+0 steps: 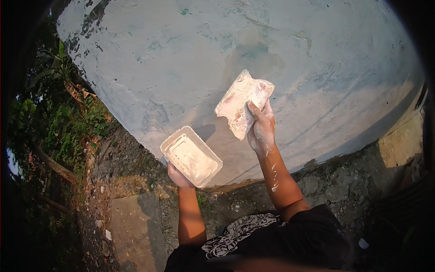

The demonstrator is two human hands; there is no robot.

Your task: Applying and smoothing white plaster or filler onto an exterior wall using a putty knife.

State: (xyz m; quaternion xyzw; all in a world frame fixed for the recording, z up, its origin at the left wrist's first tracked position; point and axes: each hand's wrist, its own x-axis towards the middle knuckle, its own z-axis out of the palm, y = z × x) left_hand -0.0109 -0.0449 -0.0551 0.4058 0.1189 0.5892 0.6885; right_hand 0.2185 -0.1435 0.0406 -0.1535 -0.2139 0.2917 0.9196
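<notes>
White tray (191,157) in left hand (177,177) grip | right hand (261,131) grips pad (243,102) on wall (317,68)

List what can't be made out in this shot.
- Left hand: fingers hidden under the white tray, head view.
- Right hand: palm and fingertips hidden behind the putty-smeared flat tool.
- Tool's exact kind: coated in white, cannot tell.
- Wall: top cut off by the frame edge.

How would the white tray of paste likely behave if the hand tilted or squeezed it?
The tray looks thin-walled, so it would probably flex when squeezed. The thick paste inside would likely sag slowly, not pour. The left hand grips it from below; smeared paste may make it slippery.
</notes>
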